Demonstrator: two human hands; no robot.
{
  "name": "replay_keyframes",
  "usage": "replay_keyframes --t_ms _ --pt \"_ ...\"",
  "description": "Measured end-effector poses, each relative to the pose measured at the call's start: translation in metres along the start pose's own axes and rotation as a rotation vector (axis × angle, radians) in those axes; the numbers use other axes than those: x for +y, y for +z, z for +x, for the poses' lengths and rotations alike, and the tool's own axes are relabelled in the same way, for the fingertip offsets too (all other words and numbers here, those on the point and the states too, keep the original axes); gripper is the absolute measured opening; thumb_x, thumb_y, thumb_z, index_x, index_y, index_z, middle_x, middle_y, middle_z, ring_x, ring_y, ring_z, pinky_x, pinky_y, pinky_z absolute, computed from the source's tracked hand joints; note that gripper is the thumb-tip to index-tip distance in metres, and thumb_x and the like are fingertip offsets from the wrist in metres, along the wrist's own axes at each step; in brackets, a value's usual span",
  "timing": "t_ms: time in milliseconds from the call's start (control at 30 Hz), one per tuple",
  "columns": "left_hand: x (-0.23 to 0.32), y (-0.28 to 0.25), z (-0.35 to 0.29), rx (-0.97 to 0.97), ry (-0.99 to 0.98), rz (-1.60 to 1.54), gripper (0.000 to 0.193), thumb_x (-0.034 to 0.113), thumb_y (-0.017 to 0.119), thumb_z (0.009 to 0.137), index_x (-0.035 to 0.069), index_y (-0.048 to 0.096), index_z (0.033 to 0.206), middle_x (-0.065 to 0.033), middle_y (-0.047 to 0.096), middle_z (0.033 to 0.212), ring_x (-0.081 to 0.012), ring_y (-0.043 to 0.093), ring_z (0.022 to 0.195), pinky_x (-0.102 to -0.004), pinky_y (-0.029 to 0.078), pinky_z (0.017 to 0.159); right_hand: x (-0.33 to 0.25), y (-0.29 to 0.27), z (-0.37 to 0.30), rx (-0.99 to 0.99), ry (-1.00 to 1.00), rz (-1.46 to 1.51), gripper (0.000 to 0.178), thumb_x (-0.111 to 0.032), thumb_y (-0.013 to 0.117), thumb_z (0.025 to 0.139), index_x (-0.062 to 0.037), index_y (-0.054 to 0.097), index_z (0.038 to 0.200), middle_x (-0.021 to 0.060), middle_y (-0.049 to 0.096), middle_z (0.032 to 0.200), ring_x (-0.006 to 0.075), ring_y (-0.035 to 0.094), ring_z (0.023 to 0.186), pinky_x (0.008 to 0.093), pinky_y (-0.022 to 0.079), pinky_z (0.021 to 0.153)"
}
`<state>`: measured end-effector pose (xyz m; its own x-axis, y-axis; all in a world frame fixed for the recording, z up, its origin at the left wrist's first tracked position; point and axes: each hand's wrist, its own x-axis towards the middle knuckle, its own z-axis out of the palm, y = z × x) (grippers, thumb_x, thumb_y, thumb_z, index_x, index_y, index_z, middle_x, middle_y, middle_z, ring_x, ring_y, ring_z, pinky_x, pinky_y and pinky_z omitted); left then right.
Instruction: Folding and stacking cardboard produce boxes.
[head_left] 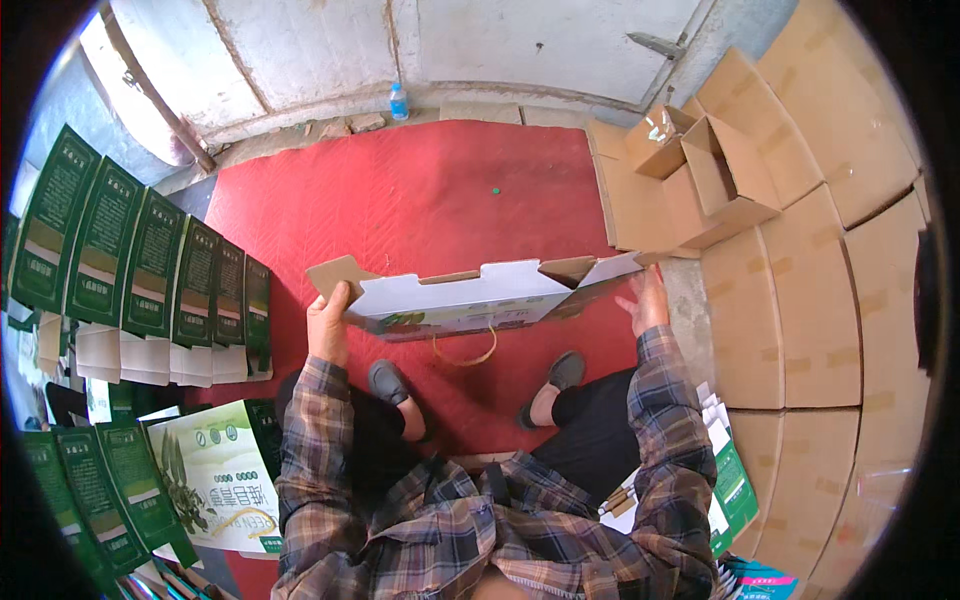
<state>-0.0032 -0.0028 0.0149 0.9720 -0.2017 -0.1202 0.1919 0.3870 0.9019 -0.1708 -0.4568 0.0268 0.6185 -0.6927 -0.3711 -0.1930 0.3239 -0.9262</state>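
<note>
A carton with a white inside and a printed outer face [470,312] is held crosswise in front of me above the red mat, with its notched top edge and flaps standing up. A thin yellowish loop handle [466,358] hangs from its near face. My left hand [328,322] grips the carton's left end, the thumb on the near side of a brown flap. At the right end, my right hand [648,303] is beside the folded flap with its fingers apart; some fingertips are hidden behind the flap edge.
Green printed cartons [140,260] stand in rows at left, with a white-faced carton [215,475] below them. Brown boxes [810,310] are stacked at right; an open brown box [715,180] lies at far right. A blue-capped bottle [399,103] stands by the wall beyond the red mat [400,200].
</note>
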Motion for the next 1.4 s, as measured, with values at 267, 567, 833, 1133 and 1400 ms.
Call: replay_keyframes --t_ms 267,567,833,1133,1400 --pt "-0.006 -0.002 -0.005 -0.121 -0.081 0.170 0.028 0.011 0.073 0.079 0.003 0.065 0.105 -0.0024 0.066 0.096 -0.0136 0.059 0.090 -0.0297 0.045 0.081 0.002 0.006 0.022 0.043 -0.002 -0.038 0.054 -0.044 0.039 0.097 -0.0111 0.037 0.139 0.0090 0.035 0.142 0.0310 0.032 0.130 0.0558 0.037 0.094" --pt "-0.033 0.004 -0.006 -0.033 0.048 0.504 0.031 0.015 0.063 0.089 -0.002 0.061 0.115 -0.0048 0.064 0.101 -0.0131 0.060 0.090 -0.0286 0.048 0.079 0.004 0.037 0.010 -0.225 -0.068 -0.092 0.060 -0.046 0.048 0.094 -0.0081 0.037 0.139 0.0099 0.041 0.139 0.0223 0.037 0.127 0.0509 0.029 0.103" --pt "-0.044 0.029 -0.013 -0.007 0.174 0.512 0.025 0.015 0.057 0.093 0.002 0.059 0.114 -0.0003 0.060 0.099 -0.0092 0.053 0.092 -0.0257 0.044 0.080 -0.017 0.051 -0.049 -0.275 -0.209 -0.151 0.082 -0.043 0.054 0.093 -0.0057 0.006 0.149 0.0155 0.017 0.152 0.0271 0.024 0.138 0.0388 0.029 0.107" --pt "-0.049 0.034 -0.012 -0.057 0.150 0.463 0.024 0.013 0.056 0.093 0.003 0.059 0.115 -0.0003 0.058 0.097 -0.0090 0.053 0.091 -0.0250 0.043 0.079 0.026 0.039 -0.001 0.035 -0.650 -0.822 0.073 -0.014 0.065 0.082 0.0002 0.026 0.143 0.0221 0.041 0.139 0.0309 0.045 0.126 0.0365 0.039 0.101" --pt "-0.017 0.013 -0.013 0.243 0.227 0.251 0.031 0.014 0.054 0.094 -0.003 0.056 0.120 -0.0076 0.060 0.114 -0.0151 0.056 0.105 -0.0294 0.045 0.089 0.026 0.025 -0.010 -0.108 -0.275 -0.048 0.036 -0.004 0.057 0.085 0.0012 0.052 0.120 0.0106 0.062 0.109 0.0209 0.063 0.094 0.0359 0.054 0.075"
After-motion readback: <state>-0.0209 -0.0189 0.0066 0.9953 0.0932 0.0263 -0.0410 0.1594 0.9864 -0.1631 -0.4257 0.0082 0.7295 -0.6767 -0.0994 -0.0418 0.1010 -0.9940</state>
